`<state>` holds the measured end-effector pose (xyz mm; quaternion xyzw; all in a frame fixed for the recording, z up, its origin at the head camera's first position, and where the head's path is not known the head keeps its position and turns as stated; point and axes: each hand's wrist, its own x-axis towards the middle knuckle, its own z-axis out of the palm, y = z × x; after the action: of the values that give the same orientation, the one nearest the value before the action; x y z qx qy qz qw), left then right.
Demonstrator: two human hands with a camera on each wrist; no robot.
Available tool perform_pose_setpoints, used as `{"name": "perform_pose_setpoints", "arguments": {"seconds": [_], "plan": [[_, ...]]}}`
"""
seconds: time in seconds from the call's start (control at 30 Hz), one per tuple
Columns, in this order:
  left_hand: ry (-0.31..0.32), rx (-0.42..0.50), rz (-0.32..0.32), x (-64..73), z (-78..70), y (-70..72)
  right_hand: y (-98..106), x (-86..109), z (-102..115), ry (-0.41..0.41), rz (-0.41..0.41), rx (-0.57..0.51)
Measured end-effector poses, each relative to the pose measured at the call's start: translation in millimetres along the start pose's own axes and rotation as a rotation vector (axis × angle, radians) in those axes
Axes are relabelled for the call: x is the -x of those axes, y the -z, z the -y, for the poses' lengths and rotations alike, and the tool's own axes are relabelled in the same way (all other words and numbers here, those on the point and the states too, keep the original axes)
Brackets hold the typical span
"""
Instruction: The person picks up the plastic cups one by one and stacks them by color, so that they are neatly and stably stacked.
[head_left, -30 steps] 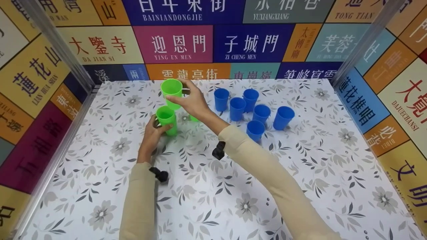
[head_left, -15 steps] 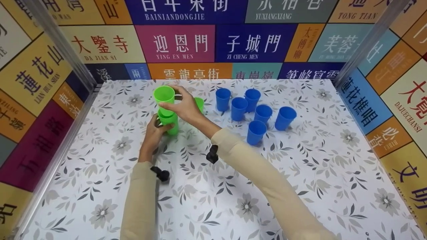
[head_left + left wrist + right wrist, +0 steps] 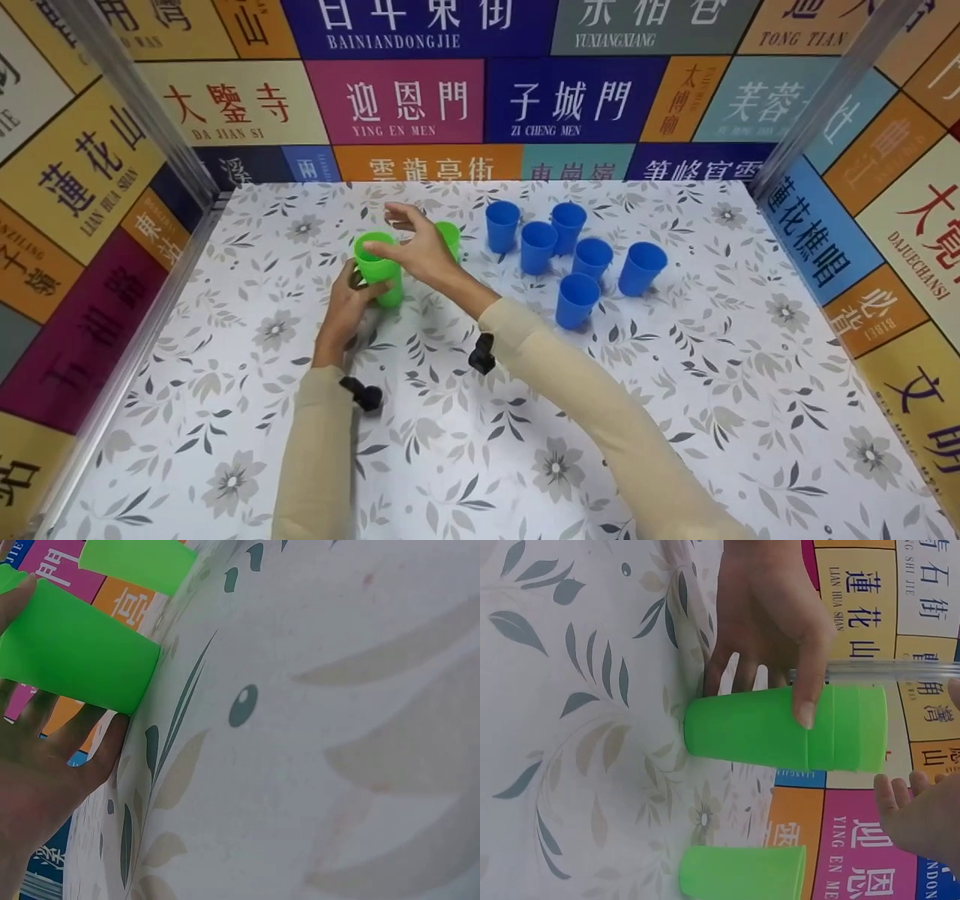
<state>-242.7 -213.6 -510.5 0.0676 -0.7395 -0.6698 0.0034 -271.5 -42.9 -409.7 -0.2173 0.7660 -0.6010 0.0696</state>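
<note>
At the left, the person's left grip [image 3: 349, 300] is clamping round a green stack [image 3: 750, 727], its thumb lying along one side and its fingers bracing the other. The stack is standing upright on the table [image 3: 420, 457], mouth up, and several rim lines are showing near its top, so cups are evidently sitting one inside another. By holding below the upper rims, the left grip is probably steadying the stack while leaving its mouth free from above.

Just right of the left grip, and above the stack, the right grip [image 3: 424, 251] is hovering with thumb and fingers spread apart, holding nothing. In the head view its thumb is overlapping the stack's mouth; whether a fingertip is actually touching the rim is hard to tell, since the right wrist view is cutting that hand off. The wide spread is likely suiting the breadth of a cup.

Just beyond the right grip, which is partly hiding it, a loose green cup [image 3: 450, 238] is standing upright, near the stack but apart from it.

Farther right, well apart from both grips, six blue cups [image 3: 538, 255] are standing upright in a loose cluster, their placing seemingly keeping the two colours separate.
</note>
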Motion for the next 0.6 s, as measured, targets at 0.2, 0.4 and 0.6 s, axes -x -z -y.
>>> {"name": "perform_pose_setpoints", "arguments": {"seconds": [0.2, 0.4, 0.6], "plan": [[0.016, -0.006, 0.021, 10.0, -17.3, -0.8, 10.8, -4.7, -3.3, 0.001, -0.040, 0.030], [0.010, -0.002, 0.030, 19.4, -30.1, -1.6, 23.0, -10.4, -11.6, -0.009, -0.096, 0.032], [0.026, 0.005, 0.032, 20.2, -30.2, -1.9, 35.9, -14.3, -25.3, -0.050, -0.148, 0.052]]}}
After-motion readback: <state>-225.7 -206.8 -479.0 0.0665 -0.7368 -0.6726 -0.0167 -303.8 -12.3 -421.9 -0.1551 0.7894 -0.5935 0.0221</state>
